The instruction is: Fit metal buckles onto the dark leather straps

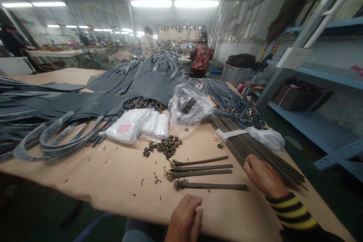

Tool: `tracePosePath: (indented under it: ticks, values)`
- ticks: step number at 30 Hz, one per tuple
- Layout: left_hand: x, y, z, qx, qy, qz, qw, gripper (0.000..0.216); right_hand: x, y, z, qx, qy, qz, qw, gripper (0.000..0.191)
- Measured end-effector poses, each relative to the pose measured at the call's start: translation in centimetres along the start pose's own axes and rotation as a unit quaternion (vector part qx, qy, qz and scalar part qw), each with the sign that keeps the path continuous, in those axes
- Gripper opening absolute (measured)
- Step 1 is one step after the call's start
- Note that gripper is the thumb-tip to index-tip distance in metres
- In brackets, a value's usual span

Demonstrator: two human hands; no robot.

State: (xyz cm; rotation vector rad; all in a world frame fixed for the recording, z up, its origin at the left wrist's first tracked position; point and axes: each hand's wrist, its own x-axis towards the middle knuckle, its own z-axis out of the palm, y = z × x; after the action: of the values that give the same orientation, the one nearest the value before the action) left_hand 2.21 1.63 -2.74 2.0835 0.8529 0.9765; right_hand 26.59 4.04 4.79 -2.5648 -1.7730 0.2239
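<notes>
My right hand (262, 176), in a black and yellow striped sleeve, rests on the near end of a bundle of thin dark straps (255, 147) at the right of the table, fingers curled over them. My left hand (185, 219) lies at the table's near edge, fingers together and bent, with nothing visible in it. Between the hands lie several finished straps with brass buckles (204, 172). A heap of small dark metal pieces (166, 146) sits just beyond them.
White packets (138, 124) and a clear plastic bag of hardware (190, 107) lie mid-table. Grey leather panels and looped handles (65, 132) cover the left and back. Blue shelving (317, 72) stands at right. Other people work in the distance.
</notes>
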Motion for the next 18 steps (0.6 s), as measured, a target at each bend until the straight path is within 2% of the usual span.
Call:
tracePosePath:
  ticks: [1,2,3,4,6,7,9,12,14,16,18]
  values:
    - [0.3,0.5,0.4,-0.086,-0.021,-0.076,0.993,0.025,-1.5,-0.2,0.0,0.022,-0.01,-0.027,0.999,0.018]
    - [0.6,1.0,0.8,-0.171,-0.039,-0.155,0.972,0.028,-3.1,-0.6,0.3,0.061,-0.034,-0.06,0.996,0.018]
    - [1.1,1.4,1.0,-0.249,-0.043,-0.228,0.94,0.033,-4.8,-1.2,0.9,0.171,-0.088,-0.097,0.976,0.018]
    - [1.5,1.8,1.1,-0.316,-0.03,-0.285,0.904,0.037,-6.3,-1.9,1.5,0.265,-0.16,-0.128,0.942,0.017]
    - [2.4,2.3,0.8,-0.405,0.042,-0.346,0.846,0.041,-8.8,-3.0,3.1,0.362,-0.264,-0.156,0.88,0.017]
    - [2.7,2.4,0.4,-0.429,0.088,-0.359,0.824,0.04,-9.6,-3.3,3.8,0.384,-0.291,-0.156,0.862,0.018]
    - [2.8,2.2,-0.8,-0.459,0.159,-0.365,0.795,0.038,-10.5,-3.3,4.8,0.405,-0.317,-0.142,0.846,0.02]
    - [2.0,1.5,-2.4,-0.459,0.218,-0.367,0.78,0.036,-10.2,-2.5,5.6,0.428,-0.339,-0.138,0.826,0.021]
    - [1.0,1.4,-2.6,-0.433,0.228,-0.386,0.782,0.036,-9.7,-2.6,5.7,0.444,-0.354,-0.149,0.81,0.021]
    - [0.1,1.6,-2.0,-0.408,0.186,-0.405,0.797,0.038,-9.3,-3.7,5.6,0.468,-0.353,-0.162,0.794,0.02]
    - [-0.5,2.1,-1.2,-0.396,0.118,-0.407,0.815,0.04,-9.1,-5.4,5.5,0.507,-0.333,-0.168,0.777,0.02]
